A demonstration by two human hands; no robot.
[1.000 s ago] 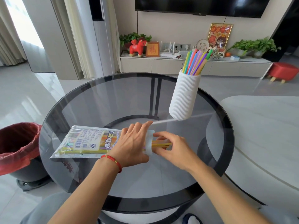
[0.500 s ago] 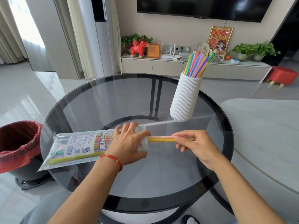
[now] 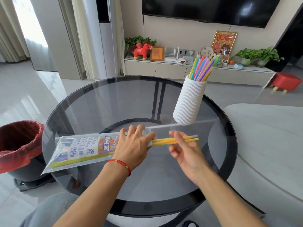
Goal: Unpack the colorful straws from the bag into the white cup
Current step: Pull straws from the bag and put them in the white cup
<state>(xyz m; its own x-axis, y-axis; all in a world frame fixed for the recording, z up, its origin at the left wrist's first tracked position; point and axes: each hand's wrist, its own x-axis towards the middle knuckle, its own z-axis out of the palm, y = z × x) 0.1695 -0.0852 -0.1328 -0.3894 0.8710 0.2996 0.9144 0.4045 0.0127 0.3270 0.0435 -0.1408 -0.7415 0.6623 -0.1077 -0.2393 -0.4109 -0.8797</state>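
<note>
A clear printed straw bag (image 3: 85, 148) lies on the round glass table (image 3: 98, 102), its far end hanging over the left rim. My left hand (image 3: 133, 145) presses and grips the bag's open right end. A few yellow and orange straws (image 3: 162, 140) stick halfway out of the bag to the right. My right hand (image 3: 183, 149) is around them with its fingers spread, index above and thumb below, not pinching. The ribbed white cup (image 3: 188, 104) stands at the back right with several colorful straws (image 3: 202, 68) in it.
A bin with a red liner (image 3: 18, 145) stands on the floor left of the table. A pale sofa or tabletop edge (image 3: 268, 136) runs along the right. A TV cabinet (image 3: 164, 69) with plants and ornaments is against the far wall.
My right hand drew a few straws rightward out of the bag, then loosened and slid back toward the bag's mouth. The bag's left end shifted past the table rim.
</note>
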